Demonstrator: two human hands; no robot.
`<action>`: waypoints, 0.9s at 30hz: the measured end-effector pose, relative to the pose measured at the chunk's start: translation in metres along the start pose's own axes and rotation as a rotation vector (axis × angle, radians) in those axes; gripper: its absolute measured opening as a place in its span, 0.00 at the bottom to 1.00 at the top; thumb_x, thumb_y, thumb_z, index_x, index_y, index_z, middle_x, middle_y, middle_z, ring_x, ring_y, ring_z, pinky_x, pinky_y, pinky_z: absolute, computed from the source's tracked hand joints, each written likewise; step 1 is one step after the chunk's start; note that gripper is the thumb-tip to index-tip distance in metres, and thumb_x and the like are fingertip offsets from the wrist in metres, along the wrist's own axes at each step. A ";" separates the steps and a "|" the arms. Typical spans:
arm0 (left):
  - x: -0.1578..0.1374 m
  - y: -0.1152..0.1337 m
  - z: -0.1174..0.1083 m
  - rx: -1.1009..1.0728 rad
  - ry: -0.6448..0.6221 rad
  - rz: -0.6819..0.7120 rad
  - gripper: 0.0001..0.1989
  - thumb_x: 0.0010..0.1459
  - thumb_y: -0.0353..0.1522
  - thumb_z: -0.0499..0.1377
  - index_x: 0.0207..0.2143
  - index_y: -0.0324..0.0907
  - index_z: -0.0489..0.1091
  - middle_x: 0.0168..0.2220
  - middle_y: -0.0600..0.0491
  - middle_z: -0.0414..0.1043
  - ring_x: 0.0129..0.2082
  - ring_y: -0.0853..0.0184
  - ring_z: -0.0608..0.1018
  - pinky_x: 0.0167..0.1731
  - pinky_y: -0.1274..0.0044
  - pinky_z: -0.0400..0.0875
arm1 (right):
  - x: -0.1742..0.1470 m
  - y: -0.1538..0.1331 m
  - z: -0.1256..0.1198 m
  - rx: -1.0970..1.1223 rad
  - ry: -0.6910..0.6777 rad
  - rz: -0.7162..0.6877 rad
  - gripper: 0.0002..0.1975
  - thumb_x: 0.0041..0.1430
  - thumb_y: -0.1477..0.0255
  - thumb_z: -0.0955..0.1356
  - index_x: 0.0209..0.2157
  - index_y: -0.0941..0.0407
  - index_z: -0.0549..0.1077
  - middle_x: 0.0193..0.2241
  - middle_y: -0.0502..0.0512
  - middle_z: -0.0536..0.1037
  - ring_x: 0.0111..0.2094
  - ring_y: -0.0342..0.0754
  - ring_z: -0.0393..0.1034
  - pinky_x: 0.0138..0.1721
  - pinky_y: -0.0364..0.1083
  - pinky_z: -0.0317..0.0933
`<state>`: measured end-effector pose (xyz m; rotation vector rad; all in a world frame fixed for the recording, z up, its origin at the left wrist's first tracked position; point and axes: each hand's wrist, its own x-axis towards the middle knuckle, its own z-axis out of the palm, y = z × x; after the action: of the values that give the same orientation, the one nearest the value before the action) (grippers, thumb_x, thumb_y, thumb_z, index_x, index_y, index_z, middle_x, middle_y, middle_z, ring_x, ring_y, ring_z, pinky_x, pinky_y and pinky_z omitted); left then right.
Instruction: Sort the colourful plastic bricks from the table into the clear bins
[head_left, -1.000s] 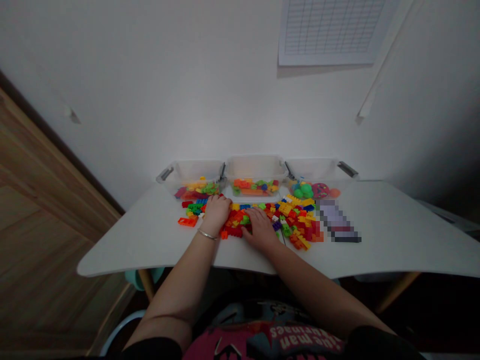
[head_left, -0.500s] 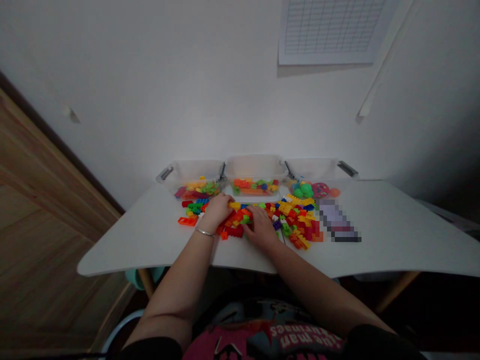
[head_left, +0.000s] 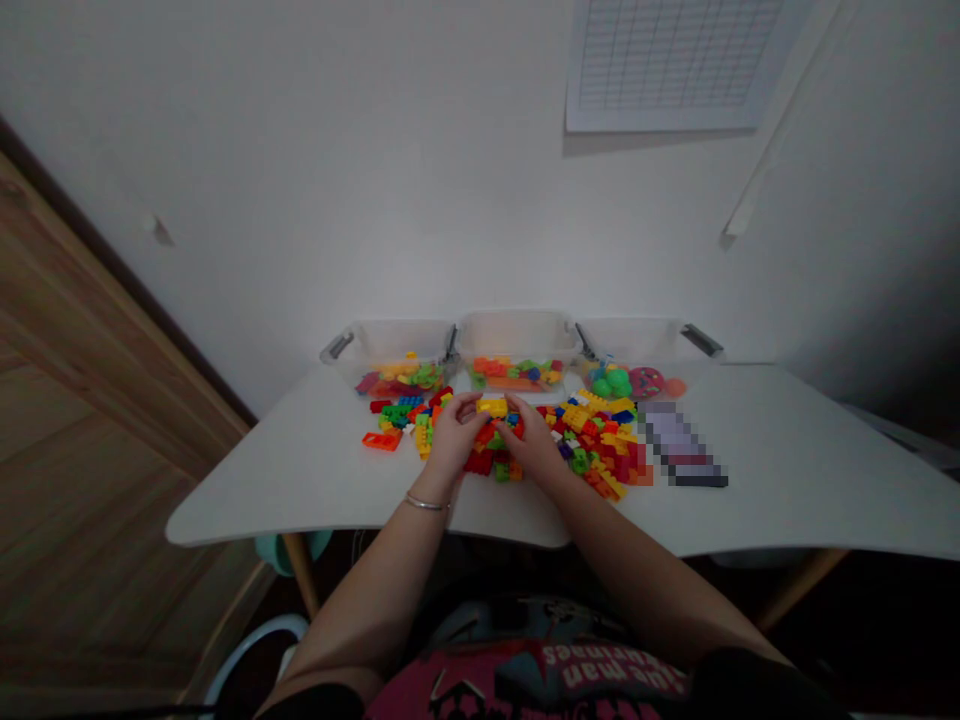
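Observation:
Between my two hands, above the middle of the brick pile, is a yellow toy building brick [head_left: 492, 408]. My left hand [head_left: 456, 436] is curled at its left end, with a silver bangle on the wrist. The fingers of my right hand [head_left: 531, 438] are bent against its right end, thumb toward the near side. Beneath and around the hands lie red bricks [head_left: 478, 462] and a green brick [head_left: 501, 471]. More mixed bricks [head_left: 592, 430] spread to the right. Blue and green bricks [head_left: 397, 412] lie to the left, near a flat orange piece [head_left: 382, 440].
Three clear plastic bins stand along the wall: a left bin [head_left: 401, 335], a middle bin [head_left: 517, 325] and a right bin [head_left: 637, 335], each holding colourful pieces. A pixelated flat object [head_left: 682, 440] lies right of the pile on the white table [head_left: 795, 470].
My hands have come closer together, the left one shifting right, and the yellow brick now sits between their fingers. The view has shifted slightly.

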<state>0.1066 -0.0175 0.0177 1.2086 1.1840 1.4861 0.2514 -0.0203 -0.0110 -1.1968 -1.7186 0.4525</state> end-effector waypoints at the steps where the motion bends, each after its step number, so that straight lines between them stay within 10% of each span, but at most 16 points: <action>1: -0.003 0.001 0.004 -0.084 -0.005 -0.047 0.16 0.45 0.25 0.65 0.39 0.41 0.73 0.42 0.49 0.76 0.45 0.65 0.78 0.49 0.71 0.72 | 0.003 0.000 -0.001 0.022 -0.008 0.012 0.24 0.60 0.68 0.65 0.58 0.58 0.68 0.54 0.63 0.74 0.56 0.54 0.69 0.59 0.55 0.61; 18: -0.013 0.006 0.021 -0.708 0.027 -0.500 0.20 0.62 0.33 0.42 0.41 0.40 0.74 0.45 0.43 0.76 0.48 0.66 0.79 0.46 0.74 0.77 | -0.002 -0.015 -0.026 -0.310 -0.269 -0.545 0.17 0.65 0.76 0.63 0.51 0.52 0.76 0.55 0.58 0.75 0.55 0.51 0.68 0.58 0.55 0.61; 27: -0.015 0.011 0.019 -0.777 0.161 -0.535 0.20 0.64 0.32 0.42 0.46 0.42 0.71 0.50 0.43 0.75 0.50 0.66 0.78 0.43 0.73 0.78 | -0.004 -0.001 -0.027 -0.343 0.009 -0.301 0.17 0.62 0.74 0.63 0.51 0.57 0.74 0.51 0.62 0.77 0.52 0.53 0.70 0.56 0.54 0.61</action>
<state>0.1270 -0.0311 0.0270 0.2270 0.8003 1.4213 0.2742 -0.0299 0.0004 -1.1429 -1.9820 -0.0321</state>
